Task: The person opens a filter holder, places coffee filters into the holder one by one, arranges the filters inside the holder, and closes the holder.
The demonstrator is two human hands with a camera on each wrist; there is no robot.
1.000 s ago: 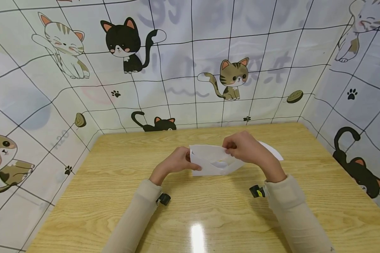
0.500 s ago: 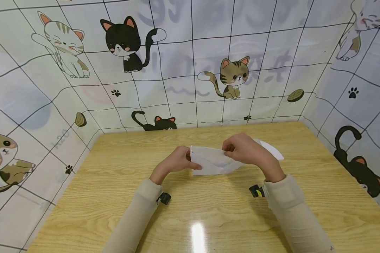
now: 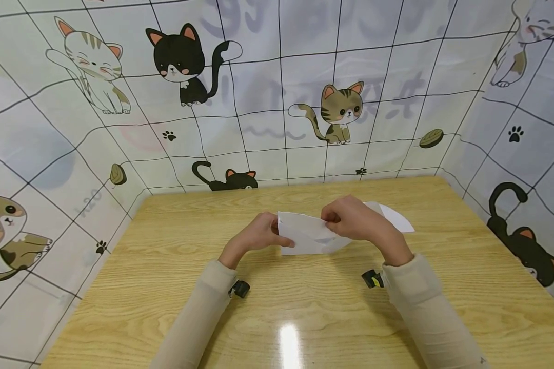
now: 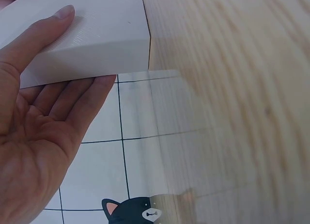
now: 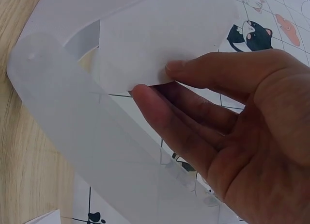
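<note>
A white, folded paper carton (image 3: pixel 300 234) is held low over the table, between both hands. My left hand (image 3: pixel 257 234) grips its left end, thumb on the front face and fingers behind; in the left wrist view the fingers pass beneath the carton's thick edge (image 4: pixel 104 56). At the upper edge, my right hand (image 3: pixel 351 219) pinches a white flap (image 5: pixel 155 40) between thumb and fingertips. A pale, translucent strip with a rounded end (image 5: pixel 92 112) runs below that flap in the right wrist view. Behind the right wrist, a curved white piece (image 3: pixel 397 219) sticks out to the right.
The wood-grain table (image 3: pixel 189 318) reaches back to a cat-print cloth wall (image 3: pixel 258 118), which also stands along both sides. A small dark camera sits at each wrist, the left one (image 3: pixel 241 289) and the right one (image 3: pixel 371 279).
The upper panel has come down over the carton's front, so the gap seen earlier has narrowed. My right hand has shifted slightly left; the left hand stays nearly still.
</note>
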